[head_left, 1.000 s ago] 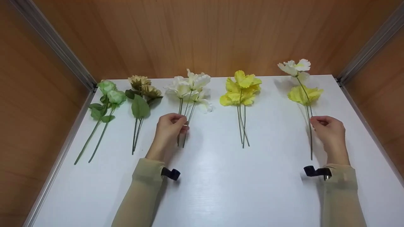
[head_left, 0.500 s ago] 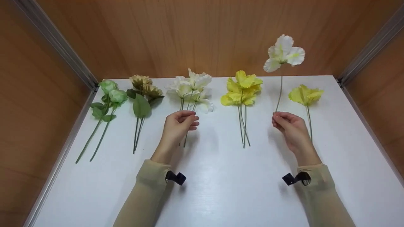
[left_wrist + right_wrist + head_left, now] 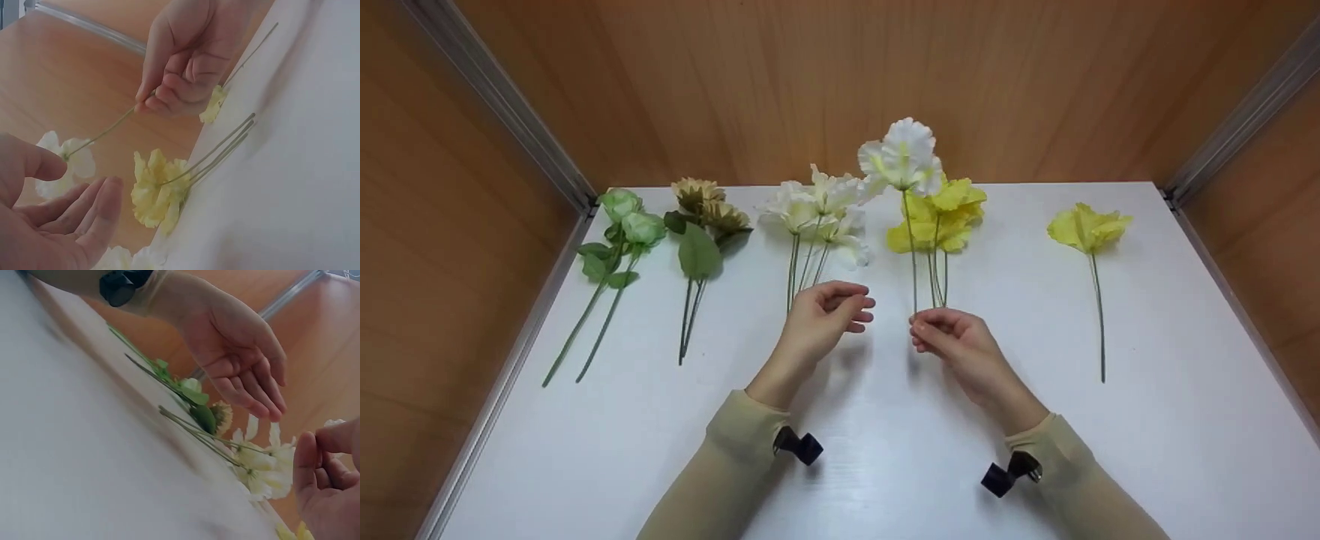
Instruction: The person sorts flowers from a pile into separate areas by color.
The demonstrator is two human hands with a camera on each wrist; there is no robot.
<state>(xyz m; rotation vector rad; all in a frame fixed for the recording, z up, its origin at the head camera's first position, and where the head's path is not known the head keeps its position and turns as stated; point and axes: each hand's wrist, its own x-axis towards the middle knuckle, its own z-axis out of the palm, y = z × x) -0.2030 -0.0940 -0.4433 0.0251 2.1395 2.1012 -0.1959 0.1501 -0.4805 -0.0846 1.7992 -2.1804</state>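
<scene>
My right hand (image 3: 960, 349) pinches the stem of a white artificial flower (image 3: 901, 156) between thumb and fingertips, holding it upright above the table. In the head view its bloom overlaps the bunch of yellow flowers (image 3: 969, 201). My left hand (image 3: 829, 319) holds nothing; its fingers are loosely bent and apart, in front of the stems of the white flower bunch (image 3: 791, 206). The left wrist view shows the pinched stem (image 3: 107, 130) running from the right fingertips to the white bloom. In the right wrist view the left palm (image 3: 230, 349) faces the right hand.
At the left lie green flowers (image 3: 641, 229) and brown flowers (image 3: 720, 215) with leaves. A single yellow flower (image 3: 1087, 229) lies at the right. The white table (image 3: 840, 465) is bounded by wooden panels (image 3: 735, 82) at the back and both sides.
My right hand has lifted the white flower off the single yellow one at the right and carried it left. My left hand has moved right and toward me, away from the white bunch's stems.
</scene>
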